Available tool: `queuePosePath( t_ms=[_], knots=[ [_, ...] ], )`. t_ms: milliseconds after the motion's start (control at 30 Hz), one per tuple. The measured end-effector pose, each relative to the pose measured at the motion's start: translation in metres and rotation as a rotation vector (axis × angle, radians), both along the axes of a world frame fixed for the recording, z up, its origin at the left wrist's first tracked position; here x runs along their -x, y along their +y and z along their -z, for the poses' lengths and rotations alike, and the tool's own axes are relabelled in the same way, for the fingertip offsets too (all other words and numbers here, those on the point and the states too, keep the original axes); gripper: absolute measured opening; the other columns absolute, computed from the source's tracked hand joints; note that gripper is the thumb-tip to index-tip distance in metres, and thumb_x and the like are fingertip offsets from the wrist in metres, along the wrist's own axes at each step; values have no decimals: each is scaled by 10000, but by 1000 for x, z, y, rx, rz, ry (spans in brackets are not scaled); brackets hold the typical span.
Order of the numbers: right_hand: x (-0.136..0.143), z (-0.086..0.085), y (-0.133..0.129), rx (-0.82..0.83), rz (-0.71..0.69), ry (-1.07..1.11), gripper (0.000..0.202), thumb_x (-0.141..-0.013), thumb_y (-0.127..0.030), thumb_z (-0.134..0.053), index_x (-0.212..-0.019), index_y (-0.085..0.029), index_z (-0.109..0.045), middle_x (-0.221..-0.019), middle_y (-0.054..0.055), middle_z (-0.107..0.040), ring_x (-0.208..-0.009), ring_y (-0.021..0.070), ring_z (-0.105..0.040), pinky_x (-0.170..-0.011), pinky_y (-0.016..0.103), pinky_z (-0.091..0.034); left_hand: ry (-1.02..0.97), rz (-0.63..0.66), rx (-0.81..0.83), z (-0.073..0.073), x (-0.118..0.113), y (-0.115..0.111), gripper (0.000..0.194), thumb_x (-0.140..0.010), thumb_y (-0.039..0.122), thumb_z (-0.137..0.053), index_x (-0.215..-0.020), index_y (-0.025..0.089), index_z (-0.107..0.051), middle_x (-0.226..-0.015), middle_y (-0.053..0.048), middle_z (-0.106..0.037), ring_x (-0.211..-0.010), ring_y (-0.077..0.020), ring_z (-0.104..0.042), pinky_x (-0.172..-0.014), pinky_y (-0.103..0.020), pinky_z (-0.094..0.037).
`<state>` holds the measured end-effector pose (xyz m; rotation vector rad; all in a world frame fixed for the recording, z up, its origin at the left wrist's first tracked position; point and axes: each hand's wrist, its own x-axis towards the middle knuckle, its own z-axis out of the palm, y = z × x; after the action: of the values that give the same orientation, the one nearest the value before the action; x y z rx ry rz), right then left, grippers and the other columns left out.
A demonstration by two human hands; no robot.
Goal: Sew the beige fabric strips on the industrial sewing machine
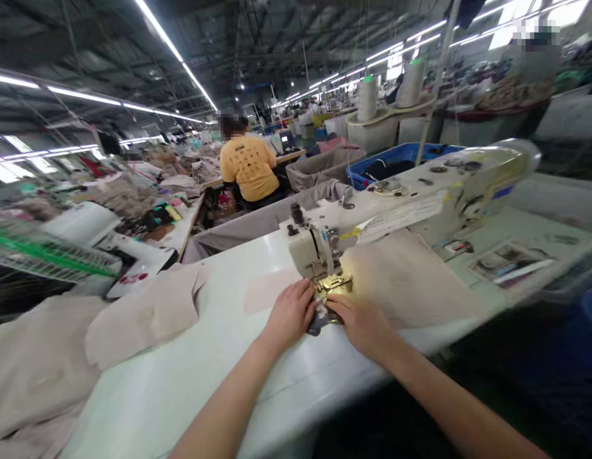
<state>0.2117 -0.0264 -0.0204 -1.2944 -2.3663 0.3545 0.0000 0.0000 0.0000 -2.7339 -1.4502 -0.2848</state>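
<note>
A white sewing machine stands on the pale tabletop, with a brass-coloured metal attachment under its head. My left hand is just left of the attachment, fingers bent and pressed together at its edge. From the right, my right hand reaches in with its fingers closed at the front of the same attachment. What the fingertips hold, if anything, is hidden. A small beige fabric piece lies flat beyond my left hand. A larger beige panel spreads out right of the needle area, beyond my right hand.
Beige pieces are laid at the table's left, by a white desk lamp or machine part. A blue bin and grey cloth-lined bin stand behind the machine. A person in a yellow shirt sits farther off.
</note>
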Motion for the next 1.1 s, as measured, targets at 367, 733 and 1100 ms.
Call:
queuePosePath(
  t_ms=[367, 733, 1100],
  knots=[
    [-1, -8, -4, 42, 22, -38, 485, -900, -58, -418, -1311, -187, -642, -1423, 68, -607, -1118, 254, -683, -963, 382, -545, 47, -81, -46, -5, -3, -3, 413, -1002, 334, -490, -1379, 167, -512, -1386, -136, -582, -1292, -286, -517, -1059, -456, -457],
    [-5, -10, -6, 42, -9, 98, 438, -882, -50, -466, -1255, -183, -654, -1358, 70, -648, -1141, 224, -665, -970, 341, -528, 20, -78, 132, -25, -8, -23, 225, -950, 133, -461, -1066, 173, -650, -1031, -86, -605, -921, -211, -609, -833, -329, -531],
    [-9, -12, -17, 63, -42, 29, 354, -898, -160, -555, -1232, -195, -666, -1397, 95, -616, -1131, 267, -673, -957, 398, -536, 88, -85, 13, -20, -31, -31, 247, -984, 282, -526, -1194, 177, -601, -1218, -113, -617, -1119, -275, -553, -889, -422, -524]
  ],
)
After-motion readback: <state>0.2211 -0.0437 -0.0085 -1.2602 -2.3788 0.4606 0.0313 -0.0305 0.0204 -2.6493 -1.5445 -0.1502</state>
